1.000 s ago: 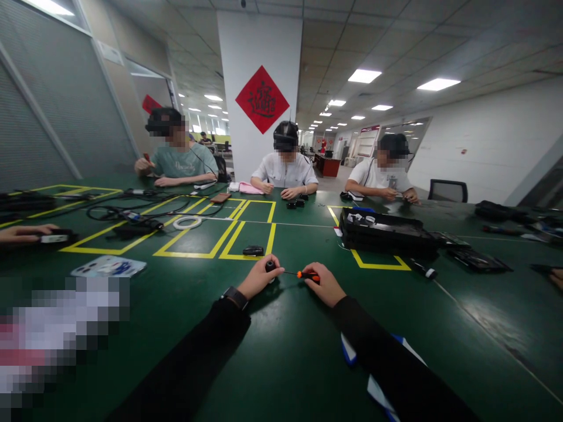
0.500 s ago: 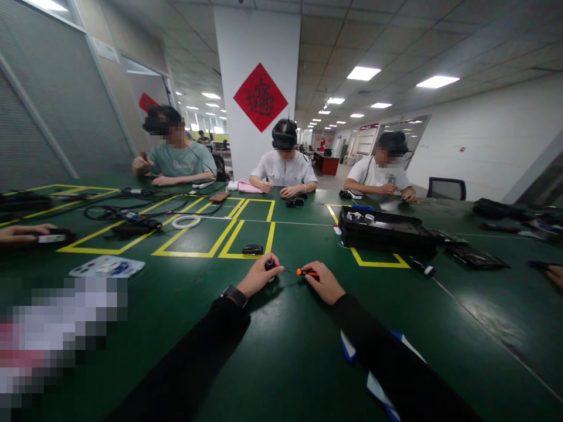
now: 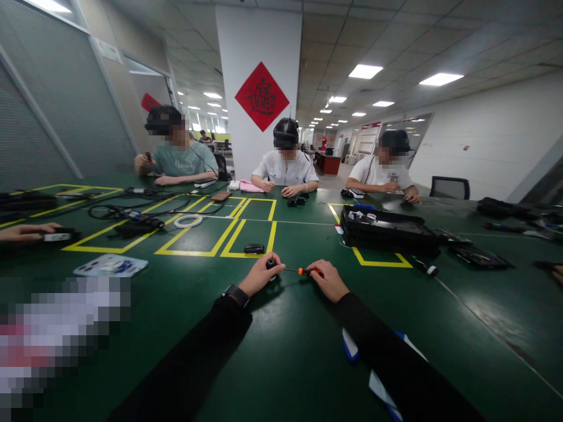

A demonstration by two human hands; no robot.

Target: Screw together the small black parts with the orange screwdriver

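My left hand point(image 3: 262, 276) is closed around a small black rounded part point(image 3: 271, 265), whose kind I cannot make out. In my right hand point(image 3: 329, 280) is a screwdriver point(image 3: 302, 271) with an orange and black handle, held level. Its thin shaft points left and reaches the black part; whether the tip sits in a screw is too small to tell. Just beyond my left hand, a dark cylindrical piece point(image 3: 254, 249) lies inside a yellow taped box on the green table point(image 3: 281, 351).
A black tray point(image 3: 391, 228) with small white pieces stands right of centre, and a dark flat panel point(image 3: 479, 256) lies beside it. Black cables point(image 3: 132, 217) and a white coil point(image 3: 188, 221) are on the left, near a phone case point(image 3: 109, 265). Several people sit around the table.
The view has shifted slightly. My right hand's fingers have moved a little on the screwdriver handle, while my left hand keeps its grip on the black part.
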